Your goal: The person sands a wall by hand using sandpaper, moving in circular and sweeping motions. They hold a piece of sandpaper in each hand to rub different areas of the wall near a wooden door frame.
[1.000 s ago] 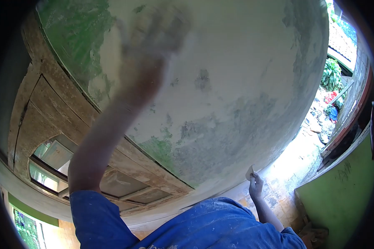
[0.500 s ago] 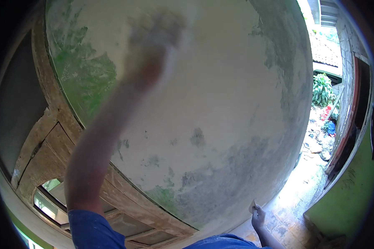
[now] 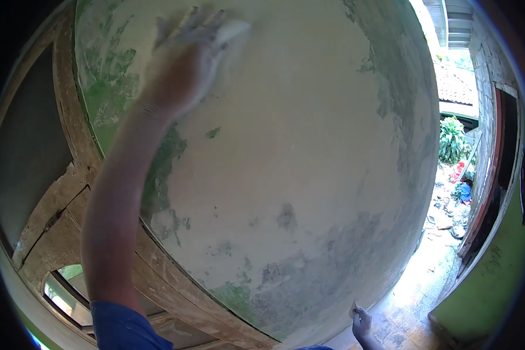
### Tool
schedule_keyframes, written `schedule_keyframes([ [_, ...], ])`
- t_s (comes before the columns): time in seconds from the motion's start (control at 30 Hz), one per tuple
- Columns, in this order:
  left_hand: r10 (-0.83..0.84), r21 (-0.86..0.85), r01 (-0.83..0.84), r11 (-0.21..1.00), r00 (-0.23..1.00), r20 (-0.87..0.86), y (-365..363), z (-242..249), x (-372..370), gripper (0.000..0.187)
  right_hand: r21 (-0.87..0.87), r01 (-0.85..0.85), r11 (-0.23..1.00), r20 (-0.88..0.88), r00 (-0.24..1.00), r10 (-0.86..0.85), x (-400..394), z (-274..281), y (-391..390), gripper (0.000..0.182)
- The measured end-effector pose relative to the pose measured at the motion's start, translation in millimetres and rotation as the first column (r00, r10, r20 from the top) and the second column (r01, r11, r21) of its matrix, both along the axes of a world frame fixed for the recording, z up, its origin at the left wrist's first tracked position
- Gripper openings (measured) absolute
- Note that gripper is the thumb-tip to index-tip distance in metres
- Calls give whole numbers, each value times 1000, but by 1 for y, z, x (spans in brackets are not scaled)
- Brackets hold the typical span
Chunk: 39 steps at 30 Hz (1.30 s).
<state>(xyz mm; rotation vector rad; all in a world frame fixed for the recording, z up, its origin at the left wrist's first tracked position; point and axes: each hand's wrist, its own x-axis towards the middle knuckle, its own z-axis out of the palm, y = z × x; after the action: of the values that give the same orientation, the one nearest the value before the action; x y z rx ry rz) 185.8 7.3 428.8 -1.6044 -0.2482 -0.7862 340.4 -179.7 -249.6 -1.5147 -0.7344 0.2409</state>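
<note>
Left hand (image 3: 184,64) shifted leftward, clamped on pad (image 3: 230,30) against wall (image 3: 309,146); right hand (image 3: 361,321) pinching scrap (image 3: 353,308).

A broad plastered wall (image 3: 309,151) fills the middle of the frame, pale grey-white, with green paint showing through in patches at the upper left and near the bottom centre. Along the left edge runs a weathered wooden frame (image 3: 70,192), cracked and dusty, with a glass pane (image 3: 64,286) at the lower left. At the right edge, bright daylight falls on a tiled floor (image 3: 414,291). A green wall (image 3: 496,280) stands at lower right, and leafy plants (image 3: 452,140) sit beyond.
</note>
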Motion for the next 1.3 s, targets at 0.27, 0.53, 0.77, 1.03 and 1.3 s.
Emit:
schedule_keyframes([
  [0.27,-293,-427,40,903,785,-546,10,-158,-2,33,-84,-58,995,-3,998,58,-7,21,0,25],
  [0.53,-444,-301,435,848,895,44,22,50,-27,29,-44,-143,989,8,990,143,3,-18,-11,33],
  [0.77,-334,-504,25,863,778,-533,2,-174,-7,24,-15,-122,992,51,991,123,5,5,-8,30],
  [1.03,239,-225,-233,946,971,-2,-6,55,-35,29,-67,-79,995,46,996,82,11,-7,-25,30],
  [1.3,-165,-326,-39,945,801,-576,9,-159,6,31,0,-101,995,3,995,101,16,-10,-8,29],
])
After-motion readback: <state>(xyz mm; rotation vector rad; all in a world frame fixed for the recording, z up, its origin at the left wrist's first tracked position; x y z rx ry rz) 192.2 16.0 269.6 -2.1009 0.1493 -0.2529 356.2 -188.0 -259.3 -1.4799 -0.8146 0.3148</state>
